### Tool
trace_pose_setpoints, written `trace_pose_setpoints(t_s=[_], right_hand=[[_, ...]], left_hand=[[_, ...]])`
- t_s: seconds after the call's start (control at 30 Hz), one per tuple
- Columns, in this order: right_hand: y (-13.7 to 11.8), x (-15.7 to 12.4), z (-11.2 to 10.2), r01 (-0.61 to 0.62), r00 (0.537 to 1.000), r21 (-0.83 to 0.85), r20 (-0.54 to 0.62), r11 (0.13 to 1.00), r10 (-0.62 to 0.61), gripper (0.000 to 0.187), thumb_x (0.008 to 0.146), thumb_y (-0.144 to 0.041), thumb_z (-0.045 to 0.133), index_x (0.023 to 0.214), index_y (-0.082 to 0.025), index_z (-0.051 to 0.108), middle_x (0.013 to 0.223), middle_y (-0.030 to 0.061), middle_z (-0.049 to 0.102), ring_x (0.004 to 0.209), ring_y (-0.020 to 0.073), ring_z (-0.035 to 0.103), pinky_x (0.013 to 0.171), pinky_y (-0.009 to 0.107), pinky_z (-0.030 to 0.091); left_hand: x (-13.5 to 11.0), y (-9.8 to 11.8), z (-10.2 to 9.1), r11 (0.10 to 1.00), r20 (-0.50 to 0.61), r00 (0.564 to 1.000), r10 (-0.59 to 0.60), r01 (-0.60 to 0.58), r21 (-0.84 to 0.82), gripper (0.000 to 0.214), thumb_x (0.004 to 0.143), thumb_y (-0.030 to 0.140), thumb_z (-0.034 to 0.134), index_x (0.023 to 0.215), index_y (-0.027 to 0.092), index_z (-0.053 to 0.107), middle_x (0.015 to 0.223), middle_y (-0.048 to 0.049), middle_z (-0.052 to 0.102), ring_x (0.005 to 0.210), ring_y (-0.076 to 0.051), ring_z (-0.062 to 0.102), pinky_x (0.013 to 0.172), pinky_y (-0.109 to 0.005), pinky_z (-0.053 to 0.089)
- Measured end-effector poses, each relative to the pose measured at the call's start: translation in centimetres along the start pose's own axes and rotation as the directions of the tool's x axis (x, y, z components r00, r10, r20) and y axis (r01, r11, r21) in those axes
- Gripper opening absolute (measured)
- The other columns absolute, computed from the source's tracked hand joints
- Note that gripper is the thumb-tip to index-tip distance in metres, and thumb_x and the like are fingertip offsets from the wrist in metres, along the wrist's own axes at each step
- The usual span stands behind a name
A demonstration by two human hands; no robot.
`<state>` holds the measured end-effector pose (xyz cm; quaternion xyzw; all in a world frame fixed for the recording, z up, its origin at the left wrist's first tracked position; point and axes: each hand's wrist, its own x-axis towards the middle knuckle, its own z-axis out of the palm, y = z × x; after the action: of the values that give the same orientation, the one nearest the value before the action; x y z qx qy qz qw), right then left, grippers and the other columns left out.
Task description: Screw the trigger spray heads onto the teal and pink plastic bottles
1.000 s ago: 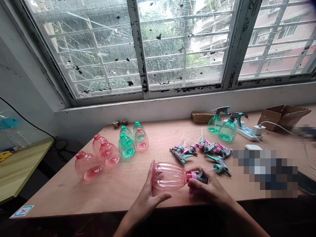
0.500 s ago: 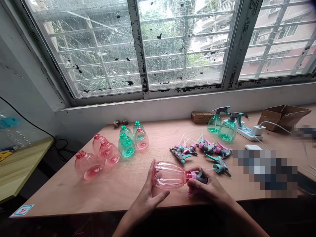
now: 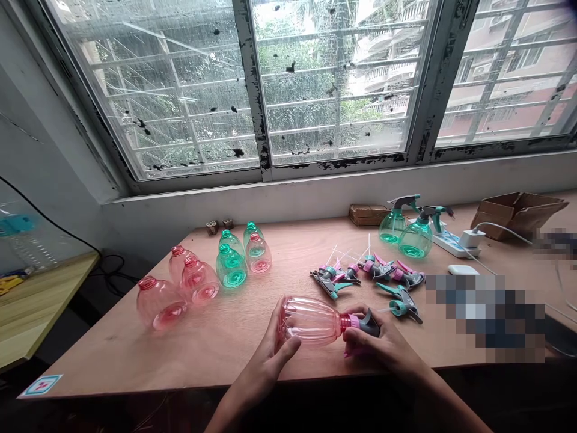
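A clear pink ribbed bottle [image 3: 311, 320] lies on its side just above the wooden table [image 3: 216, 343], near the front edge. My left hand [image 3: 270, 355] cups its base, fingers and thumb curled round it. My right hand [image 3: 381, 349] is closed round the grey and pink spray head [image 3: 366, 325] sitting on the bottle's neck. Loose spray heads [image 3: 367, 276] with thin tubes lie in a heap just beyond my right hand.
Empty pink bottles [image 3: 180, 288] and green bottles [image 3: 232, 261] stand at the left. Two green bottles with spray heads [image 3: 408, 231] stand at the back right, beside a power strip [image 3: 453, 240], a cardboard box [image 3: 518, 210] and a small brown box [image 3: 367, 213]. A window runs behind.
My left hand has turned round the bottle's base, its thumb drawing in closer to the bottle. The right hand stays on the spray head. The bottle has shifted only slightly.
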<state>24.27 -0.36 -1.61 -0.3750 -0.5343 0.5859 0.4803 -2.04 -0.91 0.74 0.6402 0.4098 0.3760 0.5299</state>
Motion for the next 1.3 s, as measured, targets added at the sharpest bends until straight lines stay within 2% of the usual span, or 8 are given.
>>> trace_pose_setpoints(t_s=[0.23,0.4,0.63,0.77,0.93,1.03,1.17,1.3], right_hand=[[0.2,0.1,-0.1,0.003,1.000,0.039,-0.016,0.999,-0.002,0.034,0.082,-0.039,0.079,0.102,-0.017,0.063,0.069,0.0011,0.074,0.061,0.0179,0.072,0.061,0.030,0.060],[0.5,0.2,-0.1,0.009,1.000,0.076,-0.012,0.997,-0.008,0.033,0.081,-0.038,0.079,0.102,-0.017,0.063,0.073,-0.0003,0.072,0.061,0.0178,0.072,0.061,0.031,0.061],[0.5,0.1,-0.2,-0.007,1.000,0.041,-0.014,0.999,0.008,0.034,0.080,-0.038,0.080,0.101,-0.017,0.064,0.073,-0.0003,0.072,0.062,0.0173,0.072,0.061,0.030,0.061],[0.4,0.2,-0.2,0.003,1.000,0.047,-0.016,0.999,-0.002,0.034,0.081,-0.038,0.079,0.102,-0.017,0.063,0.073,-0.0004,0.072,0.061,0.0166,0.072,0.061,0.029,0.061],[0.0,0.2,0.0,-0.004,1.000,0.026,-0.016,1.000,0.005,0.034,0.081,-0.039,0.078,0.101,-0.016,0.064,0.073,0.0006,0.073,0.062,0.0173,0.073,0.061,0.030,0.061],[-0.3,0.0,0.2,-0.014,1.000,0.006,-0.014,1.000,0.014,0.036,0.080,-0.041,0.079,0.102,-0.016,0.064,0.072,0.0011,0.074,0.063,0.0182,0.073,0.062,0.031,0.062],[-0.5,-0.2,0.4,-0.019,1.000,-0.001,-0.001,1.000,0.019,0.037,0.078,-0.042,0.080,0.101,-0.018,0.064,0.071,0.0010,0.074,0.063,0.0189,0.072,0.062,0.032,0.062],[-0.5,-0.1,0.3,-0.021,1.000,-0.003,-0.010,1.000,0.021,0.038,0.078,-0.043,0.080,0.101,-0.018,0.064,0.071,0.0007,0.074,0.062,0.0193,0.073,0.062,0.033,0.062]], left_hand=[[0.4,-0.4,0.5,0.998,-0.076,0.996,0.054,-0.053,0.023,0.089,0.085,0.037,0.073,0.156,0.030,0.020,0.165,-0.0052,0.023,0.151,-0.029,0.020,0.125,-0.042,0.015],[0.5,-0.6,0.6,0.987,-0.123,0.983,0.139,-0.128,0.094,0.088,0.082,0.032,0.076,0.154,0.031,0.024,0.163,-0.0055,0.027,0.151,-0.028,0.022,0.125,-0.041,0.014],[0.4,-0.6,0.3,0.995,-0.092,0.991,0.099,-0.099,0.001,0.083,0.085,0.041,0.071,0.153,0.026,0.025,0.162,-0.0104,0.028,0.150,-0.029,0.025,0.124,-0.044,0.019],[0.5,-0.2,0.4,0.998,-0.094,0.993,0.066,-0.065,0.010,0.086,0.082,0.037,0.074,0.153,0.025,0.027,0.162,-0.0095,0.029,0.150,-0.029,0.025,0.124,-0.041,0.019],[0.6,-0.4,0.2,0.998,-0.075,0.995,0.059,-0.056,0.043,0.108,0.072,0.030,0.084,0.156,0.023,0.017,0.164,-0.0108,0.021,0.151,-0.031,0.020,0.124,-0.042,0.017],[0.5,-0.7,0.1,0.994,-0.038,0.996,0.080,-0.077,0.077,0.103,0.077,0.031,0.080,0.157,0.025,0.015,0.166,-0.0105,0.016,0.152,-0.030,0.016,0.125,-0.044,0.010],[0.2,-1.0,0.1,0.995,0.019,0.995,0.097,-0.098,0.033,0.100,0.086,0.032,0.072,0.157,0.032,0.002,0.167,-0.0075,0.012,0.153,-0.028,0.014,0.125,-0.048,0.005],[0.0,-0.9,0.1,0.997,0.034,0.997,0.070,-0.070,-0.012,0.103,0.084,0.035,0.075,0.157,0.036,0.002,0.168,-0.0070,0.010,0.151,-0.031,0.020,0.124,-0.048,0.013]])
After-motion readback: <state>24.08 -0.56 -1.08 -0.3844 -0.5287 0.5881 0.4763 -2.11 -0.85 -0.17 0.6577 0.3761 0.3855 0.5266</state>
